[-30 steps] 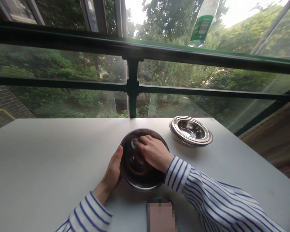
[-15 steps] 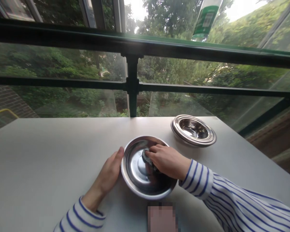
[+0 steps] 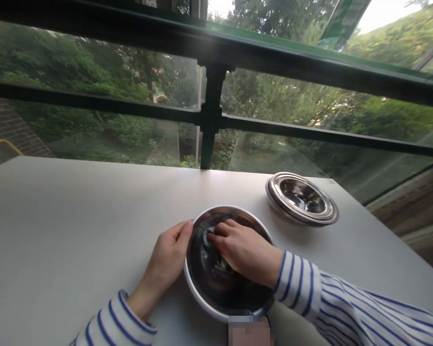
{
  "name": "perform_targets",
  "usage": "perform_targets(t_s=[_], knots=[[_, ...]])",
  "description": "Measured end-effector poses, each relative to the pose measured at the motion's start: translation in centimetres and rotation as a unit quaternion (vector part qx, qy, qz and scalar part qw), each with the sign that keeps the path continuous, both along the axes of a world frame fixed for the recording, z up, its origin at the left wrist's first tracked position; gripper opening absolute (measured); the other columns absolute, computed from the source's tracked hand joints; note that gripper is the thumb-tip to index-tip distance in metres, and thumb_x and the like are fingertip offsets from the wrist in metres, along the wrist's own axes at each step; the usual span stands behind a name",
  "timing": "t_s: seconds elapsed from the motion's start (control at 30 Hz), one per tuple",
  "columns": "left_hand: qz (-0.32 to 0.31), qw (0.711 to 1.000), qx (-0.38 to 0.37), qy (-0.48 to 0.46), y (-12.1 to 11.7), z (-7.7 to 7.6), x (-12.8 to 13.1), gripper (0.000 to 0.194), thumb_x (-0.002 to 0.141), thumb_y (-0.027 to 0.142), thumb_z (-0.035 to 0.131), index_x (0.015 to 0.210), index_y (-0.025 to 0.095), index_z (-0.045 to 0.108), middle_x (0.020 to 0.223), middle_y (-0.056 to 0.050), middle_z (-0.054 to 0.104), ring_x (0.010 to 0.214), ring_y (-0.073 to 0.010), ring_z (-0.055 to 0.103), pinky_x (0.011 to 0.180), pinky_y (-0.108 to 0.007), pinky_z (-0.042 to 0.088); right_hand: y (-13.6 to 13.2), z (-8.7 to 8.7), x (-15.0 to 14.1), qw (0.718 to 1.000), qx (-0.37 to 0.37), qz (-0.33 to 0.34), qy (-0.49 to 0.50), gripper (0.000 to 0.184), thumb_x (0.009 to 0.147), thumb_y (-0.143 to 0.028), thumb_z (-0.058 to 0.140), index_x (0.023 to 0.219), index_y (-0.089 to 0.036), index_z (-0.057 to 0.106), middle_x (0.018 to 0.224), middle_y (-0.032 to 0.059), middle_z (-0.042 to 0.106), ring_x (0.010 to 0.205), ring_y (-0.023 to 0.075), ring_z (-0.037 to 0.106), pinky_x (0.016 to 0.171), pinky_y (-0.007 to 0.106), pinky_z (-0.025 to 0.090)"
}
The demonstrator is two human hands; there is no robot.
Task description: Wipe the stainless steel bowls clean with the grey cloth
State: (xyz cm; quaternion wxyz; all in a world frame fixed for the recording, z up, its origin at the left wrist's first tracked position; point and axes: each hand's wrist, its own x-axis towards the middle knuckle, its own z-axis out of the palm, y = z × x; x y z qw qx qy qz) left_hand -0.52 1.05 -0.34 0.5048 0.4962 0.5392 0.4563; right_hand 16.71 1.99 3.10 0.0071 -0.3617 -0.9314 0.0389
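Observation:
A shiny steel bowl (image 3: 205,300) is tilted towards me over the near part of the table. My left hand (image 3: 171,254) grips its left rim, thumb on the edge and fingers curled behind, partly hidden. Inside the bowl, my right hand (image 3: 241,250) is closed on a small grey scouring pad (image 3: 207,239). Only the left end of the pad shows; the rest lies under my fingers. The pad appears pressed to the bowl's inner wall.
A stack of steel bowls (image 3: 319,218) stands at the table's back right. Behind the white table (image 3: 94,211) runs a dark green railing (image 3: 211,115) with glass. A green-labelled bottle (image 3: 342,24) stands on the top rail. A blurred pinkish patch (image 3: 250,331) covers the bottom edge.
The bowl has tipped towards me, and my left hand has closed on its rim. My right hand has shifted the pad leftward inside it. The whole view has tilted and dipped.

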Motion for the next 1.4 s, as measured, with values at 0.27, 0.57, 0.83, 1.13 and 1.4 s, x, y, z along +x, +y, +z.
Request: perform_targets(t_s=[0.27, 0.57, 0.83, 1.13, 1.4], knots=[[-0.016, 0.999, 0.043, 0.016, 0.0, -0.1, 0.0, 0.038, 0.082, 0.045, 0.047, 0.091, 0.016, 0.070, 0.076, -0.003, 0.069, 0.071, -0.0193, 0.059, 0.068, -0.026, 0.045, -0.9, -0.1, -0.8, 0.998, 0.000, 0.059, 0.004, 0.019, 0.090, -0.021, 0.042, 0.095, -0.017, 0.060, 0.092, 0.0061, 0.057, 0.079, 0.0177, 0.050, 0.068, 0.028, 0.042], [-0.015, 0.999, 0.030, 0.018, -0.1, -0.2, -0.1, 0.038, 0.081, 0.044, 0.050, 0.093, 0.015, 0.071, 0.071, -0.003, 0.068, 0.066, -0.0189, 0.058, 0.062, -0.026, 0.045, 1.1, 0.3, 1.4, 0.995, 0.010, -0.079, -0.059, 0.022, 0.091, -0.022, 0.042, 0.092, -0.017, 0.063, 0.091, 0.0081, 0.060, 0.086, 0.0192, 0.054, 0.070, 0.028, 0.040], [0.007, 1.000, 0.001, -0.018, 0.0, 0.0, -0.1, 0.042, 0.074, 0.048, 0.058, 0.094, 0.014, 0.070, 0.076, -0.006, 0.071, 0.070, -0.0211, 0.061, 0.061, -0.026, 0.046, 0.9, 0.1, -0.8, 0.998, 0.028, 0.057, -0.004, 0.018, 0.090, -0.026, 0.047, 0.091, -0.019, 0.064, 0.084, 0.0035, 0.062, 0.079, 0.0163, 0.054, 0.071, 0.030, 0.034], [0.005, 1.000, 0.005, -0.017, 0.0, 0.0, 0.1, 0.040, 0.076, 0.047, 0.055, 0.091, 0.014, 0.071, 0.070, -0.004, 0.069, 0.063, -0.0190, 0.059, 0.060, -0.026, 0.045, 1.1, 0.7, 0.2, 0.998, 0.020, 0.038, -0.041, 0.020, 0.089, -0.019, 0.045, 0.080, -0.014, 0.063, 0.079, 0.0056, 0.063, 0.073, 0.0155, 0.055, 0.067, 0.028, 0.034], [0.003, 1.000, 0.017, 0.007, 0.2, 0.0, -0.1, 0.040, 0.075, 0.048, 0.056, 0.087, 0.014, 0.072, 0.067, -0.003, 0.069, 0.063, -0.0186, 0.058, 0.058, -0.025, 0.045, 0.7, 0.3, -0.9, 0.993, 0.019, 0.115, -0.022, 0.015, 0.088, -0.022, 0.050, 0.085, -0.017, 0.063, 0.083, 0.0044, 0.063, 0.077, 0.0156, 0.056, 0.068, 0.028, 0.036]])
